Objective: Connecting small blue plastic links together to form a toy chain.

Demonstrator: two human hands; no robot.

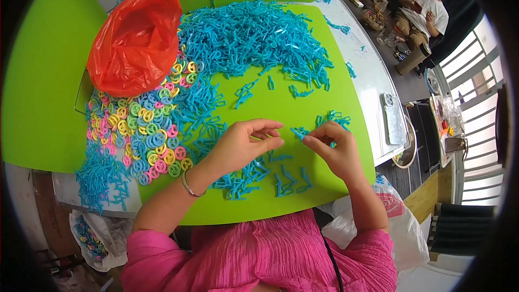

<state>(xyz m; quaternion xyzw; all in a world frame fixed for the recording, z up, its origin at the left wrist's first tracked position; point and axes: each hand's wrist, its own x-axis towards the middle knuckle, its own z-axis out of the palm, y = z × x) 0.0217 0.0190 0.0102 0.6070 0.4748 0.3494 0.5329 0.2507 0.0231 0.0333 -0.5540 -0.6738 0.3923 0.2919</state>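
Right hand (339,150): thumb and forefinger pinching a blue plastic piece (299,133), which projects toward the left. Left hand (244,141): fingers loosely bent, thumb and fingertips parted, just short of that piece. Between the hands, on the body side, loose blue pieces (288,179) lie scattered on the green table (324,184). Beyond the hands stands a large blue heap (254,35). Left of the left hand are multicoloured rings (146,130), with a red plastic bag (135,43) behind them. Well right of the right hand lies a phone (394,119).
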